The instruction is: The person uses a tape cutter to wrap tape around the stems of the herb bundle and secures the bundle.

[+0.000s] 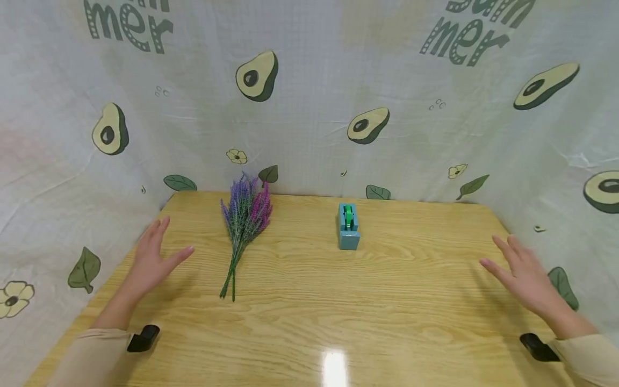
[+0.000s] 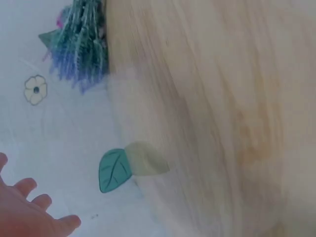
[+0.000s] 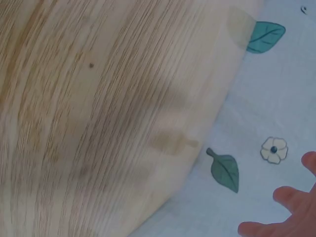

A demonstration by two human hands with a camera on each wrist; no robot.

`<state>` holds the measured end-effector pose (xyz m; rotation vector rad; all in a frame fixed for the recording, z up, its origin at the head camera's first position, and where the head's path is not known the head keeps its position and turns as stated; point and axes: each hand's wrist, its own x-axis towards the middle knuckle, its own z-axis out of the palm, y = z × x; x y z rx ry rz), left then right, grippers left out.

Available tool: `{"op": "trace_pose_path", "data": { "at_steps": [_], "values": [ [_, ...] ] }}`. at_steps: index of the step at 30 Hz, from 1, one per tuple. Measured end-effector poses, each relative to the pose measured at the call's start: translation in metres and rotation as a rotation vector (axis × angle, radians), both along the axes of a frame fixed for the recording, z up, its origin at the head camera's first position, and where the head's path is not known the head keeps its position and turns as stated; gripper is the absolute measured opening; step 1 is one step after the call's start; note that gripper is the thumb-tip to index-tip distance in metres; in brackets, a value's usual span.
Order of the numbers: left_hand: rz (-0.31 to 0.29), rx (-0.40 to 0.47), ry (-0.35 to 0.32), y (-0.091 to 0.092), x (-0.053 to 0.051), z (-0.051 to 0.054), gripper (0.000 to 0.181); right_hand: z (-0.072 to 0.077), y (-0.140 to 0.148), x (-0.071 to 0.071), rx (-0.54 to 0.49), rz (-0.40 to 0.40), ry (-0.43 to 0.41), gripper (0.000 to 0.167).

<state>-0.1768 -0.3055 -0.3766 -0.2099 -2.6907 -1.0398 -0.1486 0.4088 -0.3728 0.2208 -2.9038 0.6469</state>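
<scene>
A bunch of artificial lavender [image 1: 242, 220], purple and magenta on green stems, lies on the left part of the table, also seen as lavender [image 2: 81, 44] in the left wrist view. A blue tape dispenser [image 1: 349, 240] with a green tape roll [image 1: 348, 216] stands right of the table's middle, toward the back. My left hand [image 1: 152, 263] hovers at the left edge with fingers spread, nearest to the lavender and apart from it. Over the right edge hovers my right hand [image 1: 527, 279], fingers also spread, touching nothing. Both hands hold nothing.
The wooden table [image 1: 300, 312] has a light grain and a bright reflection near its front. A white cloth [image 1: 309, 107] printed with avocados, leaves and flowers hangs behind it and along both sides. Black straps [image 1: 143, 338] sit on the wrists.
</scene>
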Motion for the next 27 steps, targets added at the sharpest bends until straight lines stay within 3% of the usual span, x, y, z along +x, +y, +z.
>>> {"op": "trace_pose_path", "data": {
  "at_steps": [8,14,27],
  "values": [
    [-0.018,0.086,0.002,0.025,-0.004,0.003,0.09,-0.003,-0.017,-0.001,-0.14,0.066,-0.014,0.069],
    [-0.022,0.132,0.014,0.044,-0.011,0.002,0.094,-0.001,-0.03,-0.002,-0.173,0.083,-0.013,0.068],
    [-0.092,0.24,0.009,0.076,-0.024,-0.002,0.096,0.0,-0.051,-0.007,-0.233,0.119,-0.017,0.065]
  ]
}}
